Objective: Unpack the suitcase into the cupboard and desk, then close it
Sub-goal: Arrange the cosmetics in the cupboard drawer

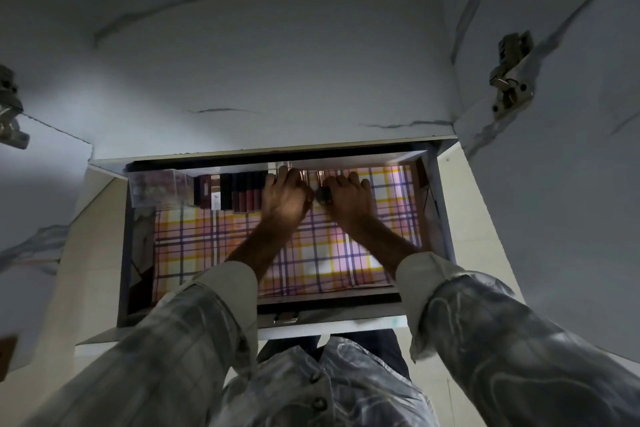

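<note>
Drawer [104, 191] open, checked liner [221, 236]; hands' [317, 196] grip unclear among cosmetics [239, 192].

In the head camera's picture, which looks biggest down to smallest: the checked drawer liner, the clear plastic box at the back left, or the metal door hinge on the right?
1. Checked drawer liner, by far the largest.
2. Clear plastic box.
3. Metal door hinge.
The box and hinge look close in size, so that order is unsure.

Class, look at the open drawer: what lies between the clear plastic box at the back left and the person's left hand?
In the head view, a row of upright dark cosmetic tubes stands between the clear box and the left hand.
</note>
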